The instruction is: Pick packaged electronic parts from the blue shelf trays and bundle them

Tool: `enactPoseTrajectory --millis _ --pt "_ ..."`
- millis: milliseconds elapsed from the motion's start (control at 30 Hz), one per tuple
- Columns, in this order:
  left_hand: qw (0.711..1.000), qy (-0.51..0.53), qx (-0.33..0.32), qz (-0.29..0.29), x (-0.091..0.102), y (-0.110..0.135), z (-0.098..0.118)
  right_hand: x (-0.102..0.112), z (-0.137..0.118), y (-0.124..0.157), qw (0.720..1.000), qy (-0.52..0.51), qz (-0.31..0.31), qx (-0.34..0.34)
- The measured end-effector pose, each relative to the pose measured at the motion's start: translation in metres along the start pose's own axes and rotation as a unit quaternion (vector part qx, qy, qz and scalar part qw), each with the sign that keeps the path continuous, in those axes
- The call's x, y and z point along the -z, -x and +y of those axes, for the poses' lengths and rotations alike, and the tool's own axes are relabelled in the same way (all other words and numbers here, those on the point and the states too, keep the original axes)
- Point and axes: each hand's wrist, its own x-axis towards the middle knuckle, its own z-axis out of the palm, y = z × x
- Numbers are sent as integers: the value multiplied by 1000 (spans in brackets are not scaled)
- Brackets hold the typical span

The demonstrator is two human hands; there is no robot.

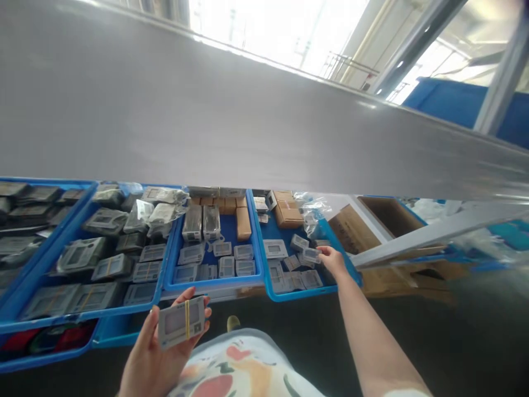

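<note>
- Pack (176,325), pale, flat, 1 pc., w/ yellow band. Loc.: L hand (152,347), near side, left of apron (243,369), short of trays. Long axis approx. L–R, right end a bit farther; windowed face up twd wearer; band runs near–far across short axis, right of ctr.
- L hand fingers: closed round pack, thumb at left end, fingertips showing past right end.
- R tray (289,296), blue, 1 pc., beyond apron, to right. Several loose pale units (293,281) along near side.
- Small unit (309,255), pale, 1 pc., in R tray, right half, amid others. Long axis approx. L–R, one end twd R fingers.
- R hand (333,262): thumb + index closed on right end of small unit; clear of pile or resting on it, can't tell. Key relation: small unit lies just left of R fingertips, touching; R hand by far the nearer, L hand well apart, nearer & left.
- Mid. tray (212,284), blue, left of R tray: pale units in near part, brown cartons (243,223) farther.
- Carton (287,210), brown, 1 pc., far part of R tray; clear plastic (314,212) to its right.
</note>
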Motion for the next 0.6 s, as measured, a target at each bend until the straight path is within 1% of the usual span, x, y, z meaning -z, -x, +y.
enactPoseTrajectory --millis 100,167,200,267,333,400,467,500,533,567,600 --pt "998 41 19 -36 1 -1 -4 0 -7 7 999 36 23 17" --pt "992 96 46 -64 1 -2 -8 -2 -22 16 998 31 42 44" --pt "988 121 58 -79 1 -3 -10 -5 -33 23 997 18 41 62" --pt "981 151 67 -105 0 -5 -15 -16 -61 44 994 -28 2 109" --pt "979 153 62 -120 -1 -7 -19 -32 -94 76 976 -89 -91 178" --pt "979 151 61 -123 -2 -7 -23 -47 -128 116 941 -133 -199 240" --pt "979 151 62 -118 -1 -7 -27 -60 -157 157 897 -154 -293 294" --pt "980 149 64 -114 0 -7 -29 -65 -169 175 867 -165 -341 324" --pt "981 149 64 -110 2 -6 -31 -69 -178 191 827 -177 -391 363" --pt "980 153 65 -106 4 -6 -32 -73 -185 204 797 -173 -412 406" --pt "980 160 65 -102 6 -6 -33 -76 -190 214 786 -161 -413 431"
